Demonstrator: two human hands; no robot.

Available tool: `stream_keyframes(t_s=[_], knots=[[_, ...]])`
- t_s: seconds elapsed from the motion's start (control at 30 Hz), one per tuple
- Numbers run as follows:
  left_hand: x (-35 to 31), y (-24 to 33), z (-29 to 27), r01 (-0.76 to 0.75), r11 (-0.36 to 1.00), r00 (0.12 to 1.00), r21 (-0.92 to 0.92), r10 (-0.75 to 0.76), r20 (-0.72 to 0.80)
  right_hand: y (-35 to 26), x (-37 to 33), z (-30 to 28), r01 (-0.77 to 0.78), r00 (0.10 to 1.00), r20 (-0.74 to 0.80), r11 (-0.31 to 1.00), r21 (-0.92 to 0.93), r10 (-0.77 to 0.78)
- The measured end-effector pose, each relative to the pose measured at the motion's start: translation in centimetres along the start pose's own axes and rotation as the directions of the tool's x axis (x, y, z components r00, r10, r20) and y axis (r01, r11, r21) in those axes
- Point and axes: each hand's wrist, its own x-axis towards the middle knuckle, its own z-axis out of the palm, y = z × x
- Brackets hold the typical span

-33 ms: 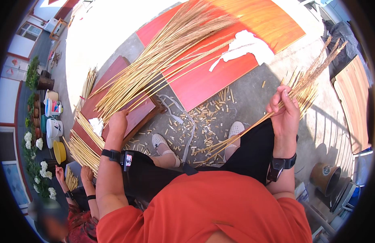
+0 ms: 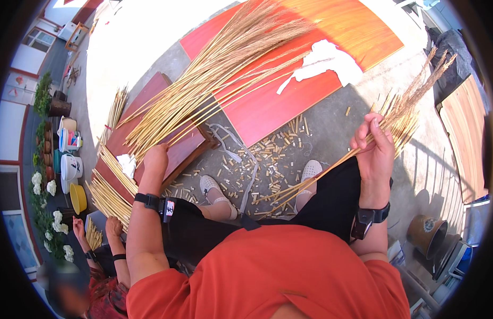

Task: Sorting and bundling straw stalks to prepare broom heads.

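My right hand (image 2: 373, 135) is closed round a few long reed stalks (image 2: 331, 166). Their brown feathery heads (image 2: 424, 85) point up and away, and the bare ends slant down across my right knee. On the left, my left hand (image 2: 156, 158) has its fingers curled at the cut ends of a large spread of reed stalks (image 2: 196, 95); the fingertips are partly hidden. That spread lies over a low dark-red table (image 2: 177, 154) and a red-orange board (image 2: 252, 117), plumes at the far end. Beyond my right hand lies another bundle of straw-coloured stalks (image 2: 407, 127).
Short cut stalk pieces (image 2: 273, 154) litter the ground round my shoes, beside a pale strip of cloth (image 2: 249, 183). A white cloth (image 2: 329, 61) lies on the board. At lower left another person's hands (image 2: 114, 227) are near more stalks (image 2: 111, 201). A brown pot (image 2: 427, 234) stands at right.
Both hands keep practically the same place and grip. The view has shifted very slightly.
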Motion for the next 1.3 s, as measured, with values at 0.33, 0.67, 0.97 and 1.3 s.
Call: stream_keyframes(t_s=[0.33,0.67,0.97,1.3], knots=[[3.0,-3.9,6.4,0.204,0.978,0.972,0.043,-0.208,0.107,3.1,1.9,3.5,-0.146,0.987,0.061,0.986,-0.082,0.151],[2.1,-4.6,4.3,0.237,0.971,0.971,0.044,-0.238,0.008,4.6,2.7,4.7,-0.016,0.998,0.057,1.0,0.008,0.016],[-1.2,11.5,-10.4,-0.249,0.575,0.937,-0.779,0.348,-0.043,5.2,1.9,7.5,0.014,0.994,0.098,0.967,0.255,-0.041],[-3.6,16.3,-13.2,-0.228,0.264,0.782,-0.937,0.624,-0.014,3.7,-1.0,18.0,0.038,0.83,0.545,0.962,-0.269,0.12]])
